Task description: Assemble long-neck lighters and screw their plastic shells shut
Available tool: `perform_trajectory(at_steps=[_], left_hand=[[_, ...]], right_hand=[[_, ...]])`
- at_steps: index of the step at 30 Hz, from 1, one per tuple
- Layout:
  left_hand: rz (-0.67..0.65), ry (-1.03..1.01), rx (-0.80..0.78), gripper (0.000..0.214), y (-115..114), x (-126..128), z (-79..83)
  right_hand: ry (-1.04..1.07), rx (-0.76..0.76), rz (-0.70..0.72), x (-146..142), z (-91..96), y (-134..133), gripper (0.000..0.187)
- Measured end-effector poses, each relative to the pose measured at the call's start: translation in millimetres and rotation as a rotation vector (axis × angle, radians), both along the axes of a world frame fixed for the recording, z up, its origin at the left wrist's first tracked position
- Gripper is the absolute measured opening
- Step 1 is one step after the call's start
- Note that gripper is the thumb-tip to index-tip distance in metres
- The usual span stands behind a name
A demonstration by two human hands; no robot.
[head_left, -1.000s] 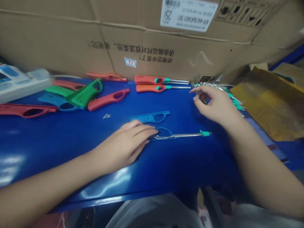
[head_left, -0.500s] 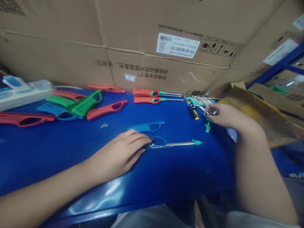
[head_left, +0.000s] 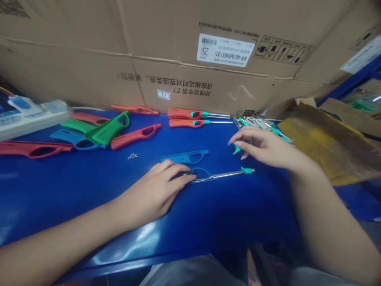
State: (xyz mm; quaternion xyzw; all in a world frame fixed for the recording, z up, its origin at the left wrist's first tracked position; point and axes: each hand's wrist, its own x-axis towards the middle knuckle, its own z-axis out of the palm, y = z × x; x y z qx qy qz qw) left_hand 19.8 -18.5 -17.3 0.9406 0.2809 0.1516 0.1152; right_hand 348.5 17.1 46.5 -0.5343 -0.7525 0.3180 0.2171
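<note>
My left hand point(head_left: 157, 186) is closed over the handle end of a blue gas lighter half-shell point(head_left: 204, 171), pressing it to the table; its fingers hide that end. A metal tube point(head_left: 229, 174) runs out of this shell to the right, with a green plastic piece point(head_left: 246, 170) near its tip. The matching blue half-shell point(head_left: 184, 157) lies just behind. Above the tube, my right hand point(head_left: 264, 145) is closed in a pinch on a small green plastic part point(head_left: 236, 149), partly covered by the fingers.
Red, green and blue lighter shells point(head_left: 110, 129) lie at the left, beside a white power strip point(head_left: 35, 117). Small screws point(head_left: 132, 156) lie near the middle. Two orange lighters point(head_left: 186, 123) and a pile of metal and green parts point(head_left: 258, 123) sit before the cardboard box point(head_left: 166, 47).
My right hand has moved left from the parts pile with a small green part at its fingertips. My left fingers have shifted slightly right along the blue half-shell.
</note>
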Motion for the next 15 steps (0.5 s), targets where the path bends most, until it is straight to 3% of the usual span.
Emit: perform_trajectory(at_steps=[1,3,4,7,12,15], left_hand=[[0.001,0.006,0.003,0.041,-0.2,0.2,-0.2],[0.001,0.015,0.006,0.041,-0.9,0.3,-0.1],[0.001,0.017,0.005,0.041,-1.2,0.3,0.2],[0.001,0.019,-0.011,0.039,-2.4,0.1,1.2],[0.007,0.015,-0.035,0.038,-3.0,0.4,1.9],[0.004,0.017,-0.038,0.037,-2.8,0.3,1.6]], right_hand=[[0.041,-0.003,0.036,-11.6,-8.0,-1.3,0.024],[0.040,0.134,0.077,-31.4,-25.9,-2.1,0.019],[0.001,0.225,0.127,-38.6,-34.4,-1.8,0.017],[-0.129,0.289,0.211,-47.0,-50.8,0.1,0.017],[-0.169,0.403,0.179,-36.6,-45.0,-0.7,0.020],[-0.182,0.349,0.309,-32.6,-38.2,-3.7,0.022]])
